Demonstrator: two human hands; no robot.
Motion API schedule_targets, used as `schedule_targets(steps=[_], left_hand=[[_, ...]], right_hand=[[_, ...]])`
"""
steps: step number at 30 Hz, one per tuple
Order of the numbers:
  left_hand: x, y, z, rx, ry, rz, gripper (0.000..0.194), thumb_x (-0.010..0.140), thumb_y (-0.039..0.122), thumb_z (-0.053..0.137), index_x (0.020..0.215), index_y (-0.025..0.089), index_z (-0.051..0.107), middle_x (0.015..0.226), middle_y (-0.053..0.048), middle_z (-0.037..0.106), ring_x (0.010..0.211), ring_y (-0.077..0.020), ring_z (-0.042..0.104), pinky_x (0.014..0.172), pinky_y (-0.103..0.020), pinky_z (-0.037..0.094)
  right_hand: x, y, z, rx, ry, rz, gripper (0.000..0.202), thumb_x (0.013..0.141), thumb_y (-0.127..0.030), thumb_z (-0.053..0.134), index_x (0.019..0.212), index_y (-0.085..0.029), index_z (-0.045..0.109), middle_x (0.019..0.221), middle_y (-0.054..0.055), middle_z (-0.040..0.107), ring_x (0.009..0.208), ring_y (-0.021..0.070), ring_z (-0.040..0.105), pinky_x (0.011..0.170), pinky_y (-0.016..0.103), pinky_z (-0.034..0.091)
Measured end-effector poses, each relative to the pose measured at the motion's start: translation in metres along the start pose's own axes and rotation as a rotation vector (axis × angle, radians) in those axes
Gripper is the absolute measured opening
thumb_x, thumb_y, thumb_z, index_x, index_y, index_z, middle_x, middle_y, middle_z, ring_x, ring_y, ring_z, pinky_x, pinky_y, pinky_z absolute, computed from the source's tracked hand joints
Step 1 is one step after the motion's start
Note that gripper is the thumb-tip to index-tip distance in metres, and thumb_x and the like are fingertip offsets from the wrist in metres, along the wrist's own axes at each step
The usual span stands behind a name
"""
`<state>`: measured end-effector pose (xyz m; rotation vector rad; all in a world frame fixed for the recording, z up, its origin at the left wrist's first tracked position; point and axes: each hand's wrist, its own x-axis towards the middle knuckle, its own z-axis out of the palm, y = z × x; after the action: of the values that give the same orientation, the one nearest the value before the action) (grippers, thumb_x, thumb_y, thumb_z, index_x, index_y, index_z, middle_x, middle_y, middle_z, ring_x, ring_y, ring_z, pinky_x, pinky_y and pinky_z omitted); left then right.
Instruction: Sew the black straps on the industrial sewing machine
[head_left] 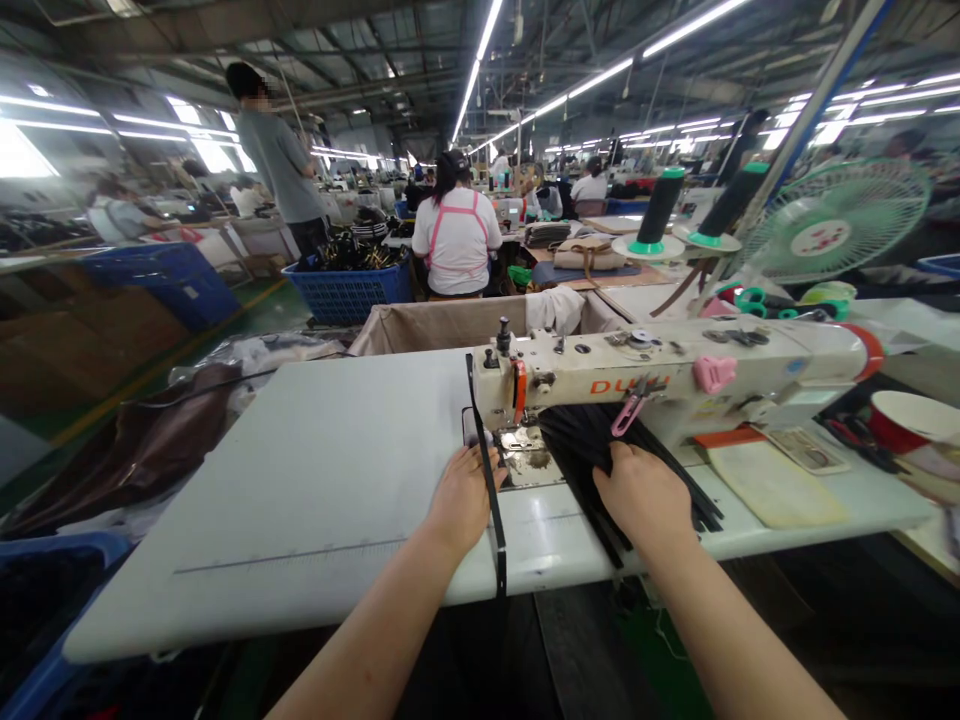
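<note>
A long narrow black strap [493, 515] runs from the sewing machine's [667, 385] left end down over the table's front edge. It crosses the fingers of my left hand [461, 500], which are bent round it beside the metal needle plate [529, 455]. Under the machine's arm lies a bundle of black strips [581, 455], fanned out toward the front. My right hand [649, 495] is closed on the top of this bundle, with its fingertips partly hidden. A pink clip [628, 412] hangs just above that hand.
The white sewing table [322, 470] extends left. Thread cones [660, 210] and a fan [832, 225] stand behind the machine at right. A red-and-white bowl [911, 425] is at far right. A fabric-lined bin [435, 325] sits behind the table; a seated person [457, 235] is beyond.
</note>
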<state>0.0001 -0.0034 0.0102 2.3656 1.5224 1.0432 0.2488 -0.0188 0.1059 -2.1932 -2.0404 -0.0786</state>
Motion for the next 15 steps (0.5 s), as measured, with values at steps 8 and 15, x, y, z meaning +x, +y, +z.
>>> schedule_targets(steps=[8,15], left_hand=[[0.0,0.002,-0.001,0.03,0.004,0.007,0.024,0.102,0.027,0.056,0.117,0.021,0.073,0.126,-0.01,0.075,0.129,-0.0268,0.064,0.116,-0.052,0.049],[0.001,0.004,-0.003,0.08,-0.013,0.043,0.028,0.103,0.032,0.055,0.122,0.017,0.07,0.129,-0.013,0.073,0.131,-0.0295,0.063,0.115,-0.052,0.05]], right_hand=[[-0.018,0.015,-0.003,0.689,-0.363,0.203,0.022,0.094,-0.033,0.049,0.095,-0.018,0.065,0.051,0.0,0.064,0.045,0.0195,0.064,0.048,0.029,0.047],[-0.066,0.007,0.015,1.611,-0.416,0.488,0.053,0.067,-0.058,0.087,0.089,-0.014,0.069,0.059,-0.006,0.054,0.042,0.0075,0.046,0.037,0.02,0.025]])
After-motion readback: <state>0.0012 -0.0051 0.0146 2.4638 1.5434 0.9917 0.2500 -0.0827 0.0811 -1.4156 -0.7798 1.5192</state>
